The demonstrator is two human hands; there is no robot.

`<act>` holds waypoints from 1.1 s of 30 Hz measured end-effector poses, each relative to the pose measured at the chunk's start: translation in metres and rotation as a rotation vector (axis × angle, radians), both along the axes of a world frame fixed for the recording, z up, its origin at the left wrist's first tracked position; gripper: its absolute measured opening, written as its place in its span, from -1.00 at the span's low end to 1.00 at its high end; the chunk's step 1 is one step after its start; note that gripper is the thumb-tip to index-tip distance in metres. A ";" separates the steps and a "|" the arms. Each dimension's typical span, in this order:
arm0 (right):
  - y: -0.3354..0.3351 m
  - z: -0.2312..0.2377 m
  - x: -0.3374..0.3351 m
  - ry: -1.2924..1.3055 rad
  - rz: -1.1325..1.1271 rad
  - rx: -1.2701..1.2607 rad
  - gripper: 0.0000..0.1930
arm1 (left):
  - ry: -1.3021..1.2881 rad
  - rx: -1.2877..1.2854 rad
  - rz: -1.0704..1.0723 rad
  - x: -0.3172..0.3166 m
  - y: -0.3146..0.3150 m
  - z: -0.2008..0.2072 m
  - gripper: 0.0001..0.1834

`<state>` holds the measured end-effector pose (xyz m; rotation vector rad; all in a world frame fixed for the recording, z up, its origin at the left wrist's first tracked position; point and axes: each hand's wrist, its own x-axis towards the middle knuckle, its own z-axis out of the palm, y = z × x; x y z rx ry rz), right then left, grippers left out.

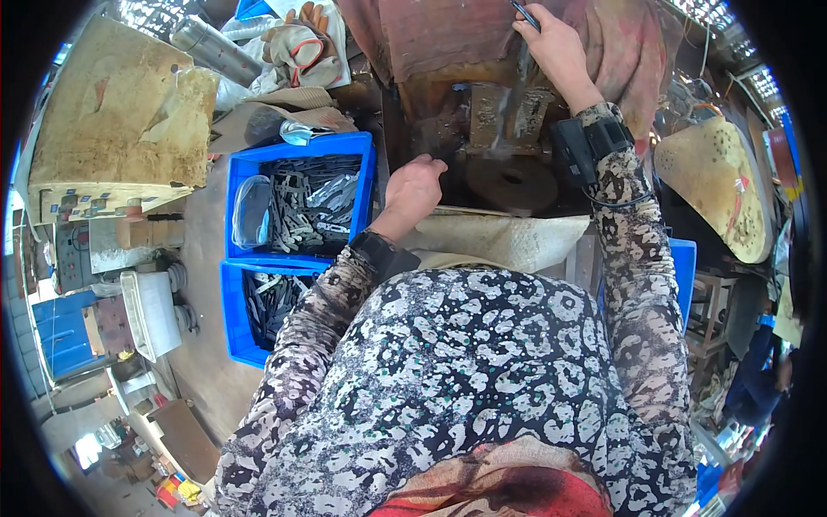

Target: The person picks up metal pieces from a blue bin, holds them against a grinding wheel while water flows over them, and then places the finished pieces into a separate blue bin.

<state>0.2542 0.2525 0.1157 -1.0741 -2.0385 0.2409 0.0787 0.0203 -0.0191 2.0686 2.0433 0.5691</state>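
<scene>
My right hand is raised at the far side of the wet work area, its fingers closed on a slim dark pen-like rod. Lower and to the left, my left hand is closed with its fingertips toward the work area; what it holds, if anything, is too dark to make out. Between and below the hands lies a round disc with a hole in its middle. Beyond the disc stands a wet, worn block, with a stream of water running down over it.
Two blue bins of flat metal pieces stand at my left; a clear plastic tub sits in the far one. Reddish cloth hangs behind the work area. Gloves and a steel flask lie far left.
</scene>
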 end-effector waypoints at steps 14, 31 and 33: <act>-0.018 0.013 -0.012 0.017 0.014 -0.051 -0.78 | -0.015 0.021 0.010 -0.010 -0.006 0.006 -0.71; -0.003 -0.004 -0.027 -0.001 0.059 0.017 -0.76 | -0.030 0.042 0.063 -0.027 -0.013 0.004 -0.77; -0.007 0.001 -0.030 -0.016 0.050 -0.016 -0.76 | -0.023 0.064 0.071 -0.028 -0.013 0.006 -0.77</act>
